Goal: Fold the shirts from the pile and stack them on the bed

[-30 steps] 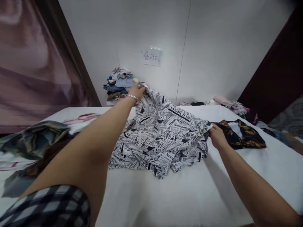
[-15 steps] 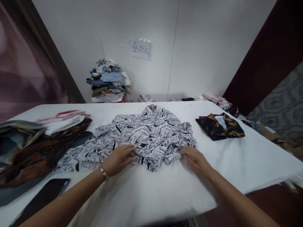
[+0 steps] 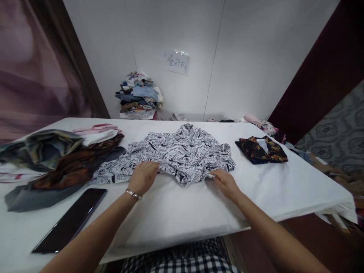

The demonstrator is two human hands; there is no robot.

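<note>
A white shirt (image 3: 182, 151) with black newspaper-style print lies spread and rumpled on the white-covered table (image 3: 182, 212). Its collar points to the far side, and one part trails off to the left. My left hand (image 3: 144, 176) is closed on the shirt's near edge. A little to the right, my right hand (image 3: 226, 182) pinches the same edge. Between the hands the cloth sags and bunches. Both sets of fingertips are partly hidden by the fabric.
Left of the shirt lies a loose heap of clothes (image 3: 68, 159), with a dark tablet or phone (image 3: 71, 220) before it. A folded black-and-gold garment (image 3: 261, 149) rests at right. Behind the table stand a clothes stack (image 3: 139, 94) and a wall sign (image 3: 178, 61).
Both hands have closed on the shirt's near edge, which is now slightly lifted between them. The head view has shifted, bringing more of the left side and the table's front edge into sight.
</note>
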